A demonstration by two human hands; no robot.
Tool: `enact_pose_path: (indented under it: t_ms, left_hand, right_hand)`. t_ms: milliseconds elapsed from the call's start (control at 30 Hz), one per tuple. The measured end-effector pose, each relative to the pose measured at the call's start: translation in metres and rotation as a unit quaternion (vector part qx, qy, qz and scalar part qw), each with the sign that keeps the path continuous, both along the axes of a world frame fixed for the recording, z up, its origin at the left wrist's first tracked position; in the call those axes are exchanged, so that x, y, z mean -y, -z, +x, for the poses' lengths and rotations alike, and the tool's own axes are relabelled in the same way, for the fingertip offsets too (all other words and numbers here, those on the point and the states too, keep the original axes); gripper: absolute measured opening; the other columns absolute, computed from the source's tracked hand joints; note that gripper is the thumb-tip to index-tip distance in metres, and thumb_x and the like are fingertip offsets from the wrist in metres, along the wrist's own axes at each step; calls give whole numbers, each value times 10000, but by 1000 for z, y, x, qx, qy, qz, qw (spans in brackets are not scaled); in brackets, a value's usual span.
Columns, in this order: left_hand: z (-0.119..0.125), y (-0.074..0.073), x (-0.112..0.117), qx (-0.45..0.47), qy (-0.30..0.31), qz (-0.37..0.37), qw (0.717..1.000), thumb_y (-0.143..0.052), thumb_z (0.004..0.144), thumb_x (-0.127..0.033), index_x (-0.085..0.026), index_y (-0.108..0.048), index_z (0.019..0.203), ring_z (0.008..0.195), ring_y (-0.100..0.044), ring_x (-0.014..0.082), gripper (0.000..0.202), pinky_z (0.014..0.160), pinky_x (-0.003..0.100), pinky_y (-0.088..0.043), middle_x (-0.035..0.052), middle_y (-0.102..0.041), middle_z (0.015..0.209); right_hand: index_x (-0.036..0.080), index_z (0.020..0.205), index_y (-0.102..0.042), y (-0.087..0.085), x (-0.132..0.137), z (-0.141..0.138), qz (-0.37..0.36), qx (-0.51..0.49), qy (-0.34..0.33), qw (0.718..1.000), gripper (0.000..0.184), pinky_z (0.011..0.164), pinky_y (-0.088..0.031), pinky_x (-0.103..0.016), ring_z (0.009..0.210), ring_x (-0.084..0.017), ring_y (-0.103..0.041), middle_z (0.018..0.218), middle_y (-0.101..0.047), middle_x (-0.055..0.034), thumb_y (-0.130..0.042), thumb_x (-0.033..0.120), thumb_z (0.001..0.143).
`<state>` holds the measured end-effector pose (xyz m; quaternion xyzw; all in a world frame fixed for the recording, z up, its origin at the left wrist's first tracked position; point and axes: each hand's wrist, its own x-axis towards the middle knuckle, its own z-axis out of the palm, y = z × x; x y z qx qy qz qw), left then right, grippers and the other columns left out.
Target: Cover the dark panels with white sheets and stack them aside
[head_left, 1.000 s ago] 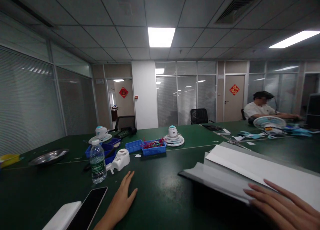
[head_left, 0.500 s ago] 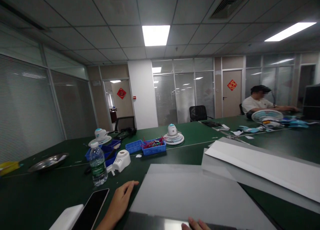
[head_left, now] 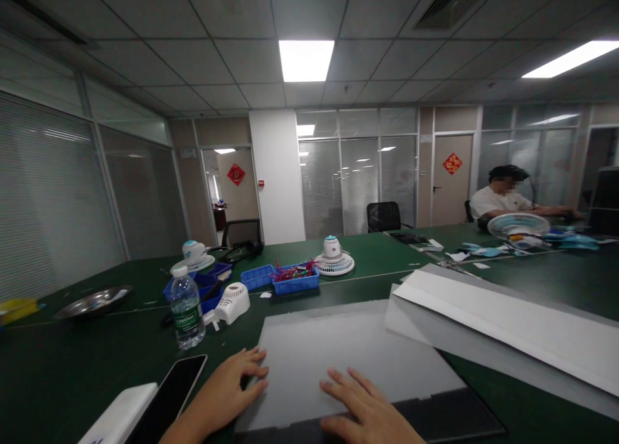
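In front of me a grey, semi-translucent sheet [head_left: 309,347] lies on a dark flat panel [head_left: 449,415], whose near and right parts show from under it. My left hand [head_left: 227,389] is at the sheet's left edge, fingers spread and fingertips touching it. Over the near middle of the sheet, my right hand [head_left: 367,408] rests with its fingers stretched apart. Neither hand grips anything that I can see.
A phone [head_left: 167,399], a white box [head_left: 118,415] and a water bottle [head_left: 187,312] stand to the left. Behind are a white fan housing [head_left: 233,302], blue trays [head_left: 294,284] and a fan part [head_left: 333,260]. White sheets [head_left: 503,321] lie right; a person [head_left: 503,199] sits beyond.
My right hand has come up from the bottom edge onto the sheet. My left hand has moved onto its left edge. The sheet has shifted left, uncovering more of the dark panel.
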<state>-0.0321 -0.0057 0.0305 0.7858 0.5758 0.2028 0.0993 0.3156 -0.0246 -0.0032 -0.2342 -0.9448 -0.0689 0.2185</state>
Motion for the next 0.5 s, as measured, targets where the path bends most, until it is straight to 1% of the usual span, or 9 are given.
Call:
enact_pose_path:
  t_ms: [67, 100, 133, 200, 267, 333, 367, 433, 500]
  left_hand:
    - [6, -6, 4, -27, -14, 4, 1000, -652, 813, -546, -313, -800, 950, 1329, -578, 304, 308, 1176, 516, -385, 38, -701, 1331]
    - [10, -7, 5, -38, -19, 7, 999, -649, 813, -558, -309, -803, 901, 1305, -598, 308, 306, 1156, 506, -410, 37, -718, 1305]
    - [13, -9, 5, -46, -23, 9, 999, -643, 818, -566, -303, -802, 842, 1274, -622, 310, 308, 1130, 493, -438, 35, -736, 1274]
    - [20, -10, 5, -53, -21, 16, 998, -619, 841, -571, -295, -791, 756, 1198, -671, 301, 336, 1083, 454, -481, 31, -771, 1199]
    - [26, -9, 5, -54, -14, 34, 998, -584, 873, -562, -287, -782, 738, 1126, -705, 278, 365, 1054, 411, -501, 32, -796, 1117]
    - [32, -7, 4, -56, -6, 51, 997, -550, 903, -538, -285, -784, 811, 1099, -711, 261, 357, 1041, 390, -511, 37, -795, 1089]
    - [34, -5, 4, -57, -5, 54, 997, -543, 910, -527, -290, -786, 894, 1125, -698, 261, 340, 1050, 396, -508, 42, -781, 1129]
    - [36, -1, 4, -56, -10, 40, 998, -548, 908, -525, -312, -742, 1146, 1258, -626, 276, 373, 1108, 436, -471, 50, -697, 1324]
    - [37, 3, 4, -51, -12, 7, 999, -543, 903, -554, -341, -583, 1394, 1413, -484, 291, 537, 1183, 482, -384, 44, -522, 1534]
  right_hand:
    - [306, 1407, -535, -1, -5, 3, 29, 19, 43, 998, 598, 1050, -475, -446, 1305, -307, -549, 1473, -538, -112, -500, 663, 929]
    - [291, 1424, -520, 4, -7, 4, 43, 25, 62, 997, 689, 1021, -489, -471, 1283, -338, -562, 1448, -556, -137, -510, 721, 887]
    - [291, 1427, -516, 12, -10, 3, 60, 30, 75, 995, 712, 981, -508, -471, 1246, -348, -587, 1409, -590, -139, -523, 734, 869]
    - [348, 1373, -548, 34, -14, 1, 109, 19, 95, 989, 548, 866, -545, -418, 1124, -317, -656, 1320, -662, -88, -562, 630, 903]
    - [403, 1295, -582, 52, -15, -5, 147, -10, 115, 982, 389, 744, -542, -351, 981, -266, -692, 1239, -705, -33, -593, 511, 922]
    - [432, 1234, -607, 56, -13, -9, 149, -30, 124, 981, 331, 680, -515, -318, 883, -234, -688, 1170, -723, -1, -622, 486, 907]
    - [444, 1216, -615, 51, -10, -9, 135, -30, 114, 984, 326, 679, -508, -313, 863, -224, -682, 1152, -724, 12, -635, 499, 895]
    - [435, 1210, -629, 27, -5, -3, 77, -25, 95, 992, 347, 739, -507, -319, 894, -215, -677, 1138, -722, 22, -643, 541, 880]
    - [361, 1177, -671, -7, -3, 14, 5, -31, 149, 988, 336, 832, -499, -346, 950, -223, -672, 1098, -729, -8, -561, 558, 928]
